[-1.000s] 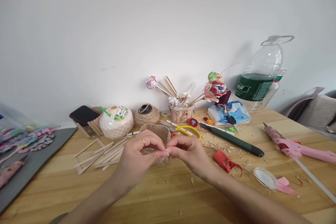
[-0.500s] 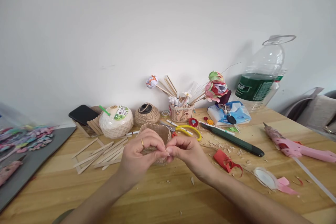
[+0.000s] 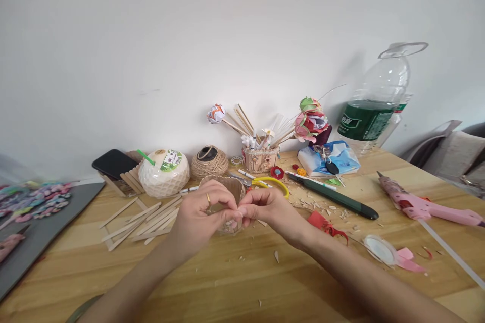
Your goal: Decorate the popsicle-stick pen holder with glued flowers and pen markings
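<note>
My left hand, with a ring on one finger, and my right hand meet fingertip to fingertip above the middle of the table. Thumb and forefinger are pinched on each side, and whatever they hold is too small or too hidden to make out. Just behind and below them stands a small container with a scalloped brown rim, partly covered by my hands. Something pale pink shows beneath my left fingers; I cannot tell whether it belongs to the container. Yellow-handled scissors lie behind my right hand.
Craft sticks lie at left, before a white coconut and a twine ball. A decorated pot holds sticks and paper flowers. Rightward are a dark green cutter, red scraps, a pink glue gun and a big bottle.
My fingertips stay together and have shifted slightly, with the left hand turned a little. The pale pink piece shows more plainly now. The whole view has moved slightly.
</note>
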A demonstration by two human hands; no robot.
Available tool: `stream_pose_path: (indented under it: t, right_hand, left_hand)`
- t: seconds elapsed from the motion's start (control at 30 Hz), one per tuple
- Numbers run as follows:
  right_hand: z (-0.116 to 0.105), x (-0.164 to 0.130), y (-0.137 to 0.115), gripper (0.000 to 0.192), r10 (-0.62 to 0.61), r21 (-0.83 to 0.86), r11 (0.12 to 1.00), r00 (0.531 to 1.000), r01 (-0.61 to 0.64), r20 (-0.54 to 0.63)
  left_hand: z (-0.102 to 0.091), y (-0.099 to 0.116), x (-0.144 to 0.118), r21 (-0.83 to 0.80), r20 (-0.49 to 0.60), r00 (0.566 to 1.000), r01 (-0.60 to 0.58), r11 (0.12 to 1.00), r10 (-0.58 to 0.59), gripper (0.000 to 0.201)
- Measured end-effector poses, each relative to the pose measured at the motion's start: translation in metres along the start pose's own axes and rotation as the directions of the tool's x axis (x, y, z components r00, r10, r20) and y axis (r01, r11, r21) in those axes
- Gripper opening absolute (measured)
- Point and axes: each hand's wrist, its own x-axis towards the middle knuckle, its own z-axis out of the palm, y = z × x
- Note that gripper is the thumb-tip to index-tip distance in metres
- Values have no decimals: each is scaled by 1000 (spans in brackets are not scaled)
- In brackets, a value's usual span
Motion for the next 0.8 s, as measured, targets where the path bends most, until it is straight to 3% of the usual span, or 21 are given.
stream_pose_path:
  t: [0.23,0.33,0.4,0.47,0.5,0.57,0.63,0.7,0.8]
  right_hand:
    - [-4,0,-7,26,52,13,999,998,-53,23]
    - [-14,1,-15,26,-11,15,1000,996,12,-89]
    - [-24,4,-18,20,-58,3,998,980,59,-190]
    - [-33,8,-16,14,-85,-23,996,959,82,-269]
    - [-37,10,-14,13,-89,-38,996,952,81,-295]
    - [-41,14,-9,12,-80,-66,996,944,63,-321]
    - [-41,16,-4,11,-64,-96,995,945,35,-321]
    - [-40,16,-1,11,-48,-132,991,952,8,-301]
    - [-37,16,2,10,-34,-189,982,965,-16,-260]
  left_hand:
    - [0,-4,5,-122,10,996,85,989,-84,13]
    - [-5,-6,7,-176,-19,985,168,970,-174,8]
    - [-14,-8,7,-129,-9,976,213,969,-215,9]
    - [-25,-10,8,-12,75,965,253,967,-251,18]
    - [-31,-11,9,48,180,944,273,961,-277,26]
    - [-40,-13,9,160,393,878,226,961,-272,19]
    - [-45,-16,9,287,496,813,180,941,-306,32]
    - [-47,-20,9,357,514,784,174,918,-349,23]
    - [-46,-23,10,282,438,795,321,904,-419,10]
